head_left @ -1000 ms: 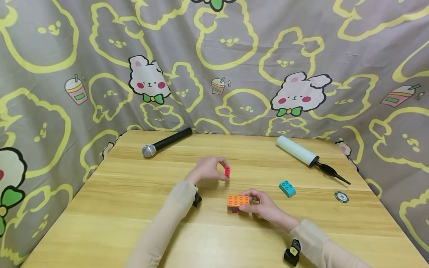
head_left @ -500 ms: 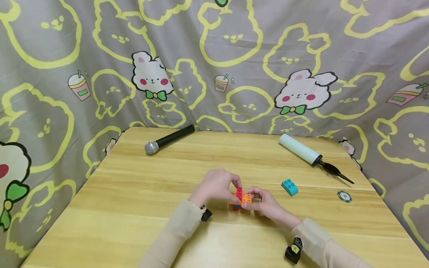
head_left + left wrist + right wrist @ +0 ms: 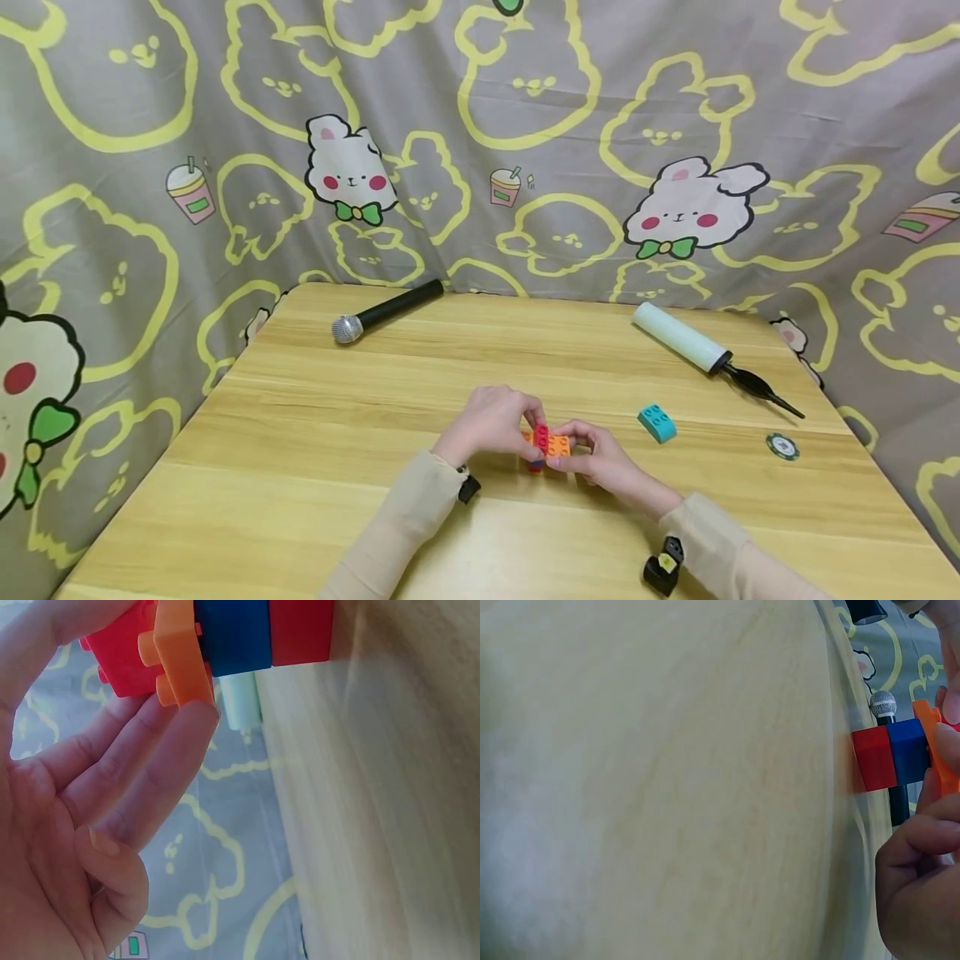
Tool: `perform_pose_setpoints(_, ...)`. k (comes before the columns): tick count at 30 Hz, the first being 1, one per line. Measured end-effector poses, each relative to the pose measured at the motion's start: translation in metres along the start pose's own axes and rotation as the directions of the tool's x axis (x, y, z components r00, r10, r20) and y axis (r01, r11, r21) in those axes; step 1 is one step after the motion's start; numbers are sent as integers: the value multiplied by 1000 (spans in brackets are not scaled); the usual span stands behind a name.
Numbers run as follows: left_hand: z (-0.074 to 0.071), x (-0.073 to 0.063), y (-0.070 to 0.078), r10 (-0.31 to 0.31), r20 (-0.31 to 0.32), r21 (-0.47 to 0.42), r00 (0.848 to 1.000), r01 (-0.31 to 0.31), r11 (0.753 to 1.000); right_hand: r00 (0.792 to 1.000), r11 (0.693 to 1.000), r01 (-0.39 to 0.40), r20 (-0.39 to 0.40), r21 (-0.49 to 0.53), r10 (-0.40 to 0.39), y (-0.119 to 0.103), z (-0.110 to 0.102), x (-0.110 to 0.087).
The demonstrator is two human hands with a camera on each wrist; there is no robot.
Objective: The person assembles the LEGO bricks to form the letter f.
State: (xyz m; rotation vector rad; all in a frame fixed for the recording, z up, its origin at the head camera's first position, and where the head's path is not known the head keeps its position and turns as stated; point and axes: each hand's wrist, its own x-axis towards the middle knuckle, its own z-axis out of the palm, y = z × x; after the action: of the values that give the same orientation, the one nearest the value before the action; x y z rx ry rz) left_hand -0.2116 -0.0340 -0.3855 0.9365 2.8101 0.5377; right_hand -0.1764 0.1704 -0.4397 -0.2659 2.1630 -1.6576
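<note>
Between the hands stands a small stack of toy building bricks: a red brick at the bottom, a blue brick over it, and a wide flat orange brick across the top. My left hand pinches another red brick between thumb and fingers, right at the orange brick's studs. From the other side my right hand grips the orange brick's right end. The left wrist view shows the upper red brick against the studded face of the orange brick.
A teal brick and a poker chip lie to the right on the wooden table. Farther back are a hand pump with a black nozzle and a microphone. A patterned curtain hangs behind.
My left hand has moved right and toward me, bringing the red brick from beyond the stack onto the orange brick. My right hand keeps its hold on the orange brick.
</note>
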Motion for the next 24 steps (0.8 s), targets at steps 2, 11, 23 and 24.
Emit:
perform_pose_setpoints(2, 1, -1, -2, -4, -2, -19, 1000, 3, 1000, 1000, 1000, -2, -2, -4, 2, 0, 0, 0)
perform_pose_setpoints(11, 7, -4, -11, -36, -20, -144, 999, 33, 989, 1000, 1000, -15, -20, -16, 14, 0, 3, 1)
perform_pose_setpoints(23, 9, -5, -10, 11, -69, -78, 998, -17, 997, 997, 998, -45, -59, -51, 42, -1, 1, 1)
perform_pose_setpoints(24, 8, -5, -9, 13, -70, -70, 997, -18, 997, 997, 998, -46, -61, -51, 43, -1, 2, 2)
